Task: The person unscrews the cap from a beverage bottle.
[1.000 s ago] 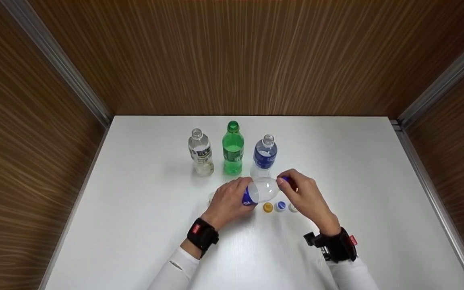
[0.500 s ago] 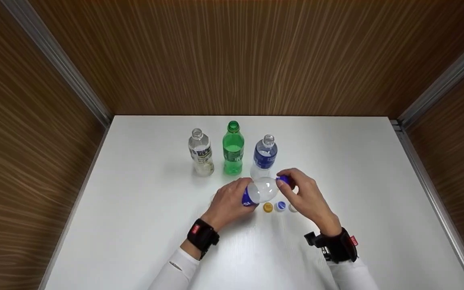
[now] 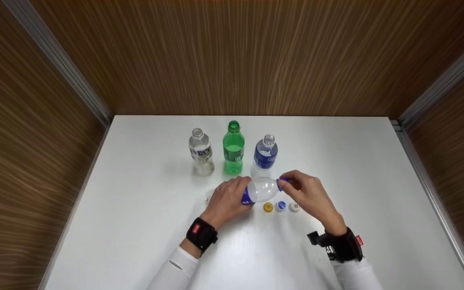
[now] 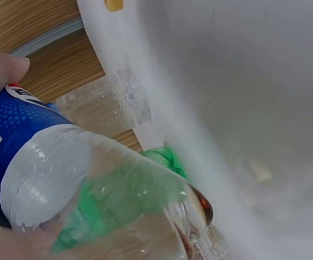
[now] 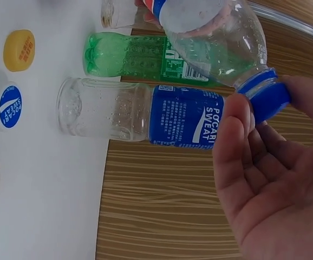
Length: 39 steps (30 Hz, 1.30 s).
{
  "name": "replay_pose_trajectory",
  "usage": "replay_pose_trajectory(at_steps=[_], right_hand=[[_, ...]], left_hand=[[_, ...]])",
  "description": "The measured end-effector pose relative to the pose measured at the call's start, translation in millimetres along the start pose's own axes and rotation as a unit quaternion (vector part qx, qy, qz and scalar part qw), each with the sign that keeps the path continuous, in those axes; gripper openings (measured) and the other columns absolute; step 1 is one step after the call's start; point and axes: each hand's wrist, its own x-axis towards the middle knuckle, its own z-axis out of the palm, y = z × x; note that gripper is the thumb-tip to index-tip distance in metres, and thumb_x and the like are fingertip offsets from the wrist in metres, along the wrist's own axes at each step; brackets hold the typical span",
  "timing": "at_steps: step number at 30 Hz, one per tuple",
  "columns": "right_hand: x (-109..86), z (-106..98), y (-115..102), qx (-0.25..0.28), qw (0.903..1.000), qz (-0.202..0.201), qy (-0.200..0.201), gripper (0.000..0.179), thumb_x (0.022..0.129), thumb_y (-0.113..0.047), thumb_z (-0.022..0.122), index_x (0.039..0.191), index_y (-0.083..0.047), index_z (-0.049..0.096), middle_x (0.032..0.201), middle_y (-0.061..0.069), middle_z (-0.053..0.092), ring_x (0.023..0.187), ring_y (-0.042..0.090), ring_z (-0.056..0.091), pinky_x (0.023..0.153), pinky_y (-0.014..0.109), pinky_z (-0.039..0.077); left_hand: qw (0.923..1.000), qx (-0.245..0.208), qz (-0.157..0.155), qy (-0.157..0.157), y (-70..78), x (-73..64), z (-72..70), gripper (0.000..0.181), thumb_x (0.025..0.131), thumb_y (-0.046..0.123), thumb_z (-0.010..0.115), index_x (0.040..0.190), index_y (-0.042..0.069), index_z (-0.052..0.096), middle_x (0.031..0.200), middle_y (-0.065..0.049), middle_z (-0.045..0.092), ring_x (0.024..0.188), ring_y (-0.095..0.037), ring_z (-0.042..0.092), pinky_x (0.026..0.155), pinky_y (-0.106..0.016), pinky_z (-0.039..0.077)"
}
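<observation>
A clear plastic bottle (image 3: pixel 264 189) with a blue label lies tilted on its side in the air, its neck pointing right. My left hand (image 3: pixel 228 201) grips it around the label. In the right wrist view, my right hand (image 5: pixel 286 168) pinches the blue cap (image 5: pixel 270 102) at the bottle's mouth between thumb and fingers. A blue ring sits on the neck just behind the cap. Below the hands, a yellow cap (image 3: pixel 268 207), a blue and white cap (image 3: pixel 281 206) and a white cap (image 3: pixel 295 207) lie in a row on the table.
Three uncapped bottles stand behind the hands: a clear one with a patterned label (image 3: pixel 202 155), a green one (image 3: pixel 233 151) and a clear blue-labelled Pocari Sweat bottle (image 3: pixel 265 155). Wood-grain panels (image 3: pixel 232 56) enclose the white table (image 3: pixel 135 225) at the back and sides.
My right hand has turned and shifted slightly right at the cap, uncovering more of the white cap below. The left hand holds the bottle in nearly the same place.
</observation>
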Motion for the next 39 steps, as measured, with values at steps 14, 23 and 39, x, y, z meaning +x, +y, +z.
replay_pose_trajectory(at_steps=[14, 23, 39], right_hand=[[-2.9, -6.9, 3.7, 0.044, 0.9946, -0.094, 0.003, 0.038, 0.089, 0.0, 0.078, 0.125, -0.002, 0.067, 0.108, 0.001, 0.068, 0.094, 0.015, 0.068, 0.087, 0.018, 0.056], [-4.5, -13.0, 11.5, 0.027, 0.9966, -0.075, 0.019, 0.038, 0.091, 0.0, 0.077, 0.126, 0.001, 0.065, 0.11, 0.002, 0.067, 0.098, 0.014, 0.068, 0.089, 0.018, 0.054], [-25.6, -15.1, 70.9, -0.164, 0.9862, 0.008, -0.019, 0.037, 0.086, 0.007, 0.077, 0.12, 0.011, 0.063, 0.11, 0.021, 0.065, 0.097, 0.034, 0.068, 0.083, 0.05, 0.057]], left_hand=[[0.9992, -0.036, -0.018, -0.002, -2.0, -5.0, -0.7, 0.063, 0.079, 0.033, 0.089, 0.129, 0.008, 0.059, 0.117, -0.01, 0.07, 0.1, -0.025, 0.07, 0.087, -0.041, 0.059], [0.9967, -0.069, -0.041, 0.002, -2.6, -5.5, -1.6, 0.062, 0.079, 0.031, 0.089, 0.128, 0.008, 0.059, 0.118, -0.009, 0.07, 0.103, -0.024, 0.069, 0.088, -0.041, 0.058], [0.9885, -0.127, -0.056, 0.059, -0.5, -8.3, 0.2, 0.066, 0.076, 0.028, 0.091, 0.129, 0.006, 0.059, 0.115, -0.011, 0.071, 0.101, -0.025, 0.071, 0.084, -0.041, 0.059]])
